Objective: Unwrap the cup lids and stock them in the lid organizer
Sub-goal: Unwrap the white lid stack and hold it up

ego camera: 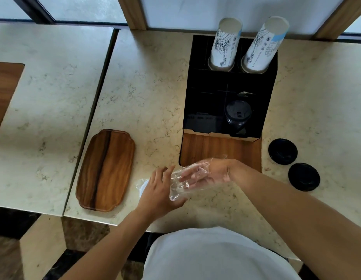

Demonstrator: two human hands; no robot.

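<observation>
between the fingers of both hands lies the clear plastic wrap (179,183): left hand (158,194) grasps it, right hand (205,173) sits inside, fingers relaxed. beyond the fingertips, the black lid organizer (203,98) holds stacked black lids (238,114) and two paper cup stacks (226,45). right of them, two loose lids (282,151) rest on the counter (147,81).

Wooden tray (105,170) on marble counter (147,81)

Wrap's (181,182) contents behind left hand (157,193)

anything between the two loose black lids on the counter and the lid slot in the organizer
Nothing visible. The two black lids lie on bare counter right of the organizer; both hands are busy with the clear wrap, off that path.
</observation>
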